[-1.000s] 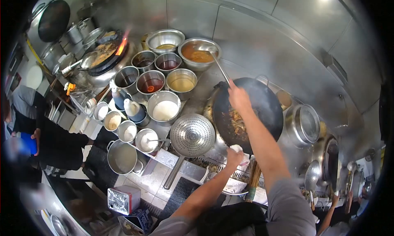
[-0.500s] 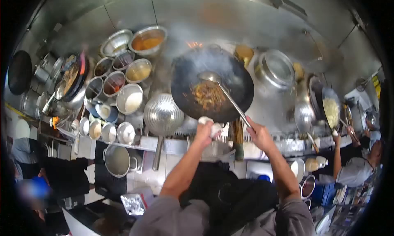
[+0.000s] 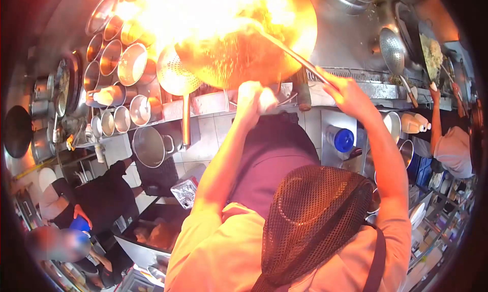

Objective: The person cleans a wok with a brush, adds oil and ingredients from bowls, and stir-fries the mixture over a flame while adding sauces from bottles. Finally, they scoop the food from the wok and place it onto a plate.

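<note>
A large wok is tilted at the top of the view, lit orange, with bright flames filling and rising over it. At its near rim my left hand is closed on a folded white cloth; whether the fingers also grip the wok's handle is hidden. My right hand is wrapped round the long handle of a ladle, which slants up left into the wok. Glare hides the ladle's bowl. Bits of food show blurred inside the wok.
Left of the wok lie a perforated strainer and several metal seasoning containers. A pot stands below them. At right are another strainer and a co-worker beside a second wok. Another person is at left.
Flames have burst up over the wok, where there was only smoke. The wok now tilts, and its food is scattered. The camera view has shifted, bringing my cap into sight.
</note>
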The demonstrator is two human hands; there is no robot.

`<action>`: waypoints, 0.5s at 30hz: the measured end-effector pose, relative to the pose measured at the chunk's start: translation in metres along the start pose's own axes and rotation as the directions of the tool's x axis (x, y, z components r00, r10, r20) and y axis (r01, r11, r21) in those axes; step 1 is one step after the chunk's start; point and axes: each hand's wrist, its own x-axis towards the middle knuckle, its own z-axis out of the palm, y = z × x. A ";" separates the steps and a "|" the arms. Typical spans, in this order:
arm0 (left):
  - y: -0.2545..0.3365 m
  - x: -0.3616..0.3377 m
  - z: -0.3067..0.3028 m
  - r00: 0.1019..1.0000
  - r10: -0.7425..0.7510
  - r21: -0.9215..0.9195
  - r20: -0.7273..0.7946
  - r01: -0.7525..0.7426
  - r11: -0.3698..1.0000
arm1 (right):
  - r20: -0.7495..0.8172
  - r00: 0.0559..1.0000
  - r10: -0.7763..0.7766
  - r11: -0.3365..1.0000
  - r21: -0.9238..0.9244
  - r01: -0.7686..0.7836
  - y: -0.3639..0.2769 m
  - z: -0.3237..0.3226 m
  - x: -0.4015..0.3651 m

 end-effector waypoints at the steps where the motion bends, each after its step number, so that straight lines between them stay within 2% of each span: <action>1: -0.002 -0.018 -0.003 0.997 -0.038 -0.005 -0.067 0.037 0.999 | 0.106 0.990 0.091 0.995 -0.040 -0.088 -0.021 -0.022 -0.016; 2: -0.002 -0.031 -0.006 0.988 -0.076 -0.011 -0.134 0.076 0.997 | 0.143 0.990 -0.018 1.000 0.000 0.019 -0.015 -0.037 -0.028; 3: 0.015 -0.038 0.002 0.975 -0.012 -0.190 0.220 0.055 0.980 | 0.180 0.983 -0.024 0.999 0.035 0.018 -0.019 -0.057 -0.036; 4: 0.044 -0.045 0.055 0.976 0.017 -0.095 -0.219 -0.039 0.995 | 0.217 0.976 -0.030 0.997 0.070 0.015 -0.024 -0.077 -0.044; 5: 0.071 -0.037 0.075 0.980 -0.007 0.000 -0.201 0.007 1.000 | 0.253 0.967 -0.035 0.995 0.104 0.009 -0.028 -0.096 -0.052; 6: 0.081 -0.007 0.062 0.982 -0.087 -0.080 -0.165 0.075 0.994 | 0.336 0.929 0.157 0.987 -0.071 -0.141 -0.045 -0.115 -0.039; 8: 0.113 0.019 0.103 0.925 -0.075 -0.100 -0.374 0.040 0.994 | 0.187 0.973 -0.136 0.988 -0.052 0.148 -0.017 -0.089 0.002; 9: 0.099 0.020 0.092 0.941 -0.070 -0.051 -0.330 0.056 0.997 | 0.094 0.961 -0.259 0.961 -0.072 0.266 -0.001 -0.066 0.024; 10: 0.073 0.023 0.069 0.958 -0.059 0.002 -0.280 0.062 0.998 | 0.007 0.965 -0.262 0.962 -0.080 0.261 0.010 -0.038 0.040; 11: 0.041 0.021 0.044 0.950 -0.022 0.047 -0.312 0.039 0.998 | -0.079 0.962 -0.263 0.963 -0.087 0.256 0.021 -0.009 0.055; 12: 0.015 0.010 0.015 0.972 -0.043 0.006 -0.229 0.046 0.999 | -0.125 0.975 -0.181 0.983 -0.060 0.175 0.017 0.004 0.055; 13: 0.015 -0.011 0.010 0.951 -0.100 0.071 -0.292 0.126 0.989 | -0.117 0.977 -0.178 0.984 -0.044 0.174 0.009 -0.001 0.041; 14: -0.001 -0.022 -0.017 0.944 -0.113 0.078 -0.310 0.144 0.986 | -0.113 0.978 -0.176 0.984 -0.027 0.174 -0.001 -0.011 0.023; 15: 0.014 -0.036 -0.006 0.927 -0.141 0.109 -0.347 0.189 0.976 | 0.010 0.989 -0.145 0.989 -0.026 0.145 -0.013 -0.033 0.006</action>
